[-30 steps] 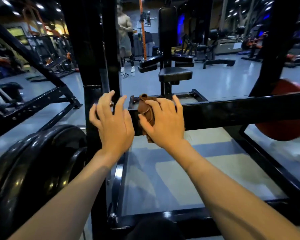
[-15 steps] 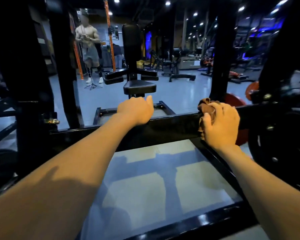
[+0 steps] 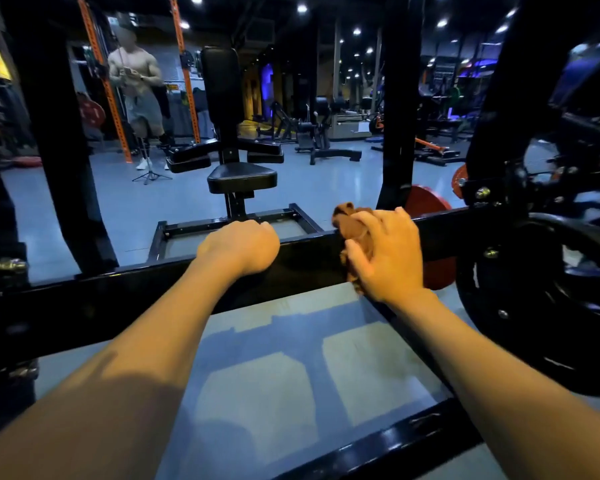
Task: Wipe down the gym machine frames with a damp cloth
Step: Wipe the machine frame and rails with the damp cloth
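Observation:
A black horizontal frame bar point(image 3: 125, 292) of the gym machine runs across the middle of the head view. My left hand point(image 3: 241, 247) rests on top of the bar with its fingers curled over the far edge. My right hand point(image 3: 385, 254) grips a bunched brown cloth point(image 3: 352, 221) and presses it against the bar, to the right of my left hand. Part of the cloth is hidden under my palm.
A black weight plate point(image 3: 548, 306) hangs at the right, with a red plate point(image 3: 428, 202) behind the bar. Black uprights point(image 3: 400, 98) rise behind it. A padded seat point(image 3: 241, 176) stands beyond the bar. A person point(image 3: 136, 84) stands at the far left by orange racks.
My right hand slid the cloth rightward along the bar from its left end. My left hand left the upright and now lies curled over the bar. The view turned right.

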Tool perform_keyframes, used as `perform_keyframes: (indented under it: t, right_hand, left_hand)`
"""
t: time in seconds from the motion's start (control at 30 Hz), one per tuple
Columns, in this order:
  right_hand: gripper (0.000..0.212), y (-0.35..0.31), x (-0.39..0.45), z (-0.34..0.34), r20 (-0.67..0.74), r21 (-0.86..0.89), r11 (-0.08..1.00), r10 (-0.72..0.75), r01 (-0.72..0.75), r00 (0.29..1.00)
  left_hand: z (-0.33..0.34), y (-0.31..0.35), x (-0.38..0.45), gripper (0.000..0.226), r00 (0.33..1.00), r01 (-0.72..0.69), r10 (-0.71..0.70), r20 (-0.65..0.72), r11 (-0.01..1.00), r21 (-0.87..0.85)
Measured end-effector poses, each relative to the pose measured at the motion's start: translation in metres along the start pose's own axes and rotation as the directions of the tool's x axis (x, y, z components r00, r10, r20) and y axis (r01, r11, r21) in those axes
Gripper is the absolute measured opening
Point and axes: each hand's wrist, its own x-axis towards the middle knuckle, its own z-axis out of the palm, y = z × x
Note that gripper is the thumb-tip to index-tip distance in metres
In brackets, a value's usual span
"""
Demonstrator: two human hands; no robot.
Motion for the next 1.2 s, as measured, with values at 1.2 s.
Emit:
perform_keyframes:
  t: [1.2]
  right_hand:
    - [0.050,0.107,0.009,-0.044,-0.156,0.177,0.599,0.801,-0.781,0.578]
  left_hand:
    - [0.006,-0.003,0.002,0.054,0.937,-0.075,0.014,-0.350,0.984,-0.163]
